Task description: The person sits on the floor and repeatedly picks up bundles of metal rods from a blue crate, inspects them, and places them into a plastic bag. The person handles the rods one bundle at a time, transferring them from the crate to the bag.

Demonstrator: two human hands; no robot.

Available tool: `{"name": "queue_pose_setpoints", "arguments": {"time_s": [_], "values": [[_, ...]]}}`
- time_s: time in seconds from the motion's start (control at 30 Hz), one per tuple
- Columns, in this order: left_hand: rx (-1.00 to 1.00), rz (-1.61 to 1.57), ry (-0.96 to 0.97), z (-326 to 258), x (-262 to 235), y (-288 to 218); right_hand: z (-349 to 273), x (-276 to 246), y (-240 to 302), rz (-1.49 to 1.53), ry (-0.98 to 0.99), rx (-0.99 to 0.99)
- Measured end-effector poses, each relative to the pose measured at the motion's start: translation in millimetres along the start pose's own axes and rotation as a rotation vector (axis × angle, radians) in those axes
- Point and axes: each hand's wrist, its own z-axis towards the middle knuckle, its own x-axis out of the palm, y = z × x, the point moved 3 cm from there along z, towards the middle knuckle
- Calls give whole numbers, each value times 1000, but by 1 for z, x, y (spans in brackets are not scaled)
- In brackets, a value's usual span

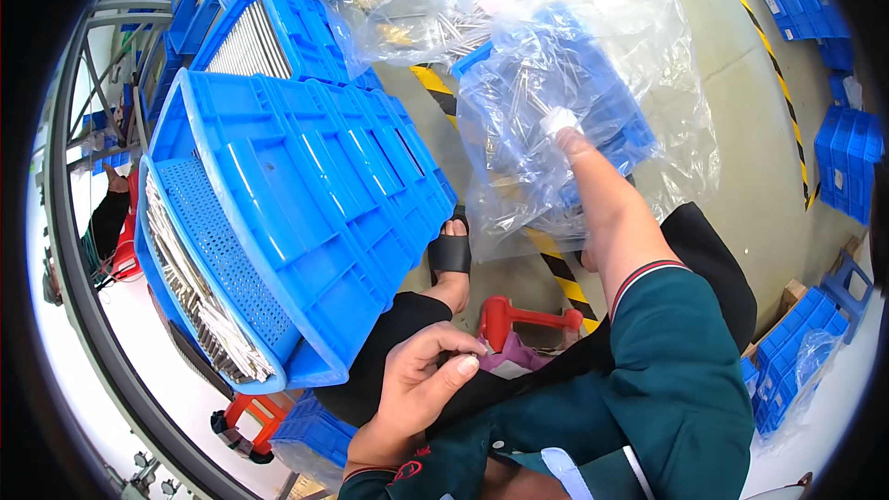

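Reaching forward, the right hand [567, 134] sinks into a clear plastic bag [593, 102] that lines a blue crate [630, 143] on the floor; only the wrist and one white-capped fingertip show through the crinkled film, so whether it is gripping anything cannot be told. Thin metal rods [519, 106] lie inside the bag just left of that hand. The left hand [421, 384] rests low by the lap, fingers curled with the thumb pressed to the fingertips, and nothing clearly shows between them. To the left, a stack of blue crates [306, 194] tilts toward the camera, the front one holding a row of thin metal rods [199, 296] along its perforated base. Below lies a grey concrete floor [741, 185] with yellow-and-black hazard tape [556, 268], and more blue bins [847, 162] stand at the right.
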Motion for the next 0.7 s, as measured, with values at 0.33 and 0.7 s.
{"name": "queue_pose_setpoints", "arguments": {"time_s": [0.33, 0.7], "values": [[-53, 21, 32, -9, -8, 5, 1, -18, 20, -64, 162, 58], [13, 18, 64, -11, -4, -3, 2, -35, -32, -202, -74, -161]]}}
